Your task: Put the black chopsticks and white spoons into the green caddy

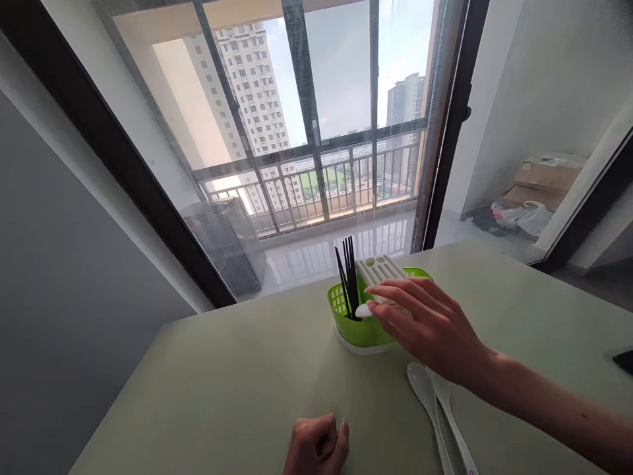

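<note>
My right hand (425, 320) is over a green cutlery caddy (363, 333) with a white base. At its fingertips is the rounded white end of what looks like a spoon (364, 311); the rest is hidden behind the hand. Several black chopsticks (350, 280) stand upright in the caddy's left compartment, beside a white slotted holder (380, 267). Below my right hand, two white spoons lie on the table, a nearer spoon (429, 402) and another spoon (452, 419) partly under the wrist. My left hand (319, 443) rests curled into a loose fist at the bottom, holding nothing visible.
The pale green table (237, 382) reaches toward a glass sliding door and a balcony. A dark object (624, 361) lies at the table's right edge. Beyond the glass are a grey cabinet (222, 247), a cardboard box (548, 175) and plastic bags (527, 216).
</note>
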The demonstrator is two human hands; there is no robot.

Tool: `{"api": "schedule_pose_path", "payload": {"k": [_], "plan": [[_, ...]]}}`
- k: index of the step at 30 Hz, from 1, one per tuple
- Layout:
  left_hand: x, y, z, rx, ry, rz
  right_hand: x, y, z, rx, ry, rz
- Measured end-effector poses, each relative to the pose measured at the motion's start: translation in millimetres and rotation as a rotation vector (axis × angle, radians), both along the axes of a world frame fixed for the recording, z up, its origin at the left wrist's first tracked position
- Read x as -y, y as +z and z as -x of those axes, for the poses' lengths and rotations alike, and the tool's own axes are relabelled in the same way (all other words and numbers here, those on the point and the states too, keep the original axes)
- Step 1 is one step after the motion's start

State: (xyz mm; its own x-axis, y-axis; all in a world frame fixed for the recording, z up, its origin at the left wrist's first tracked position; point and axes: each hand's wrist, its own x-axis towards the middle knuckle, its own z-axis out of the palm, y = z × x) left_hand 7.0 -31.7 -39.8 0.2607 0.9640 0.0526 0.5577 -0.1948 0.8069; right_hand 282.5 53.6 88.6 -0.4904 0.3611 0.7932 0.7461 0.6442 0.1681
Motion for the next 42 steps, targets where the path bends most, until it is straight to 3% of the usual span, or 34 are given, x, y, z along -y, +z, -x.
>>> {"api": "schedule_pose_path", "payload": {"k": [7,16,23,27,31,37,42], "plan": [[0,1.6,-2,-0.006,0.014,0.004,4,-18.0,2,-0.013,-0.016,0.048],[0,-2.7,-1,0.000,0.007,-0.026,9,-20.3,2,-0.031,-0.014,0.130],[-1,-0.9,-1,-0.006,-0.007,-0.004,26,-15.6,-18,-0.054,-0.021,0.157],[-1,3.1,-4,-0.031,0.022,-0.004,37,-21.6,-35,-0.111,-0.044,0.149],[0,7.0,-6,-0.038,0.013,-0.018,46,-39.8,-50,-0.154,-0.130,0.249],[-2,9.7,-7,-0.025,-0.004,-0.031,56,-84.7,-64,-0.173,-0.334,0.652],[-3,10.6,-7,-0.027,-0.018,-0.053,62,-116.1,-64,-0.249,-0.378,0.827]]}}
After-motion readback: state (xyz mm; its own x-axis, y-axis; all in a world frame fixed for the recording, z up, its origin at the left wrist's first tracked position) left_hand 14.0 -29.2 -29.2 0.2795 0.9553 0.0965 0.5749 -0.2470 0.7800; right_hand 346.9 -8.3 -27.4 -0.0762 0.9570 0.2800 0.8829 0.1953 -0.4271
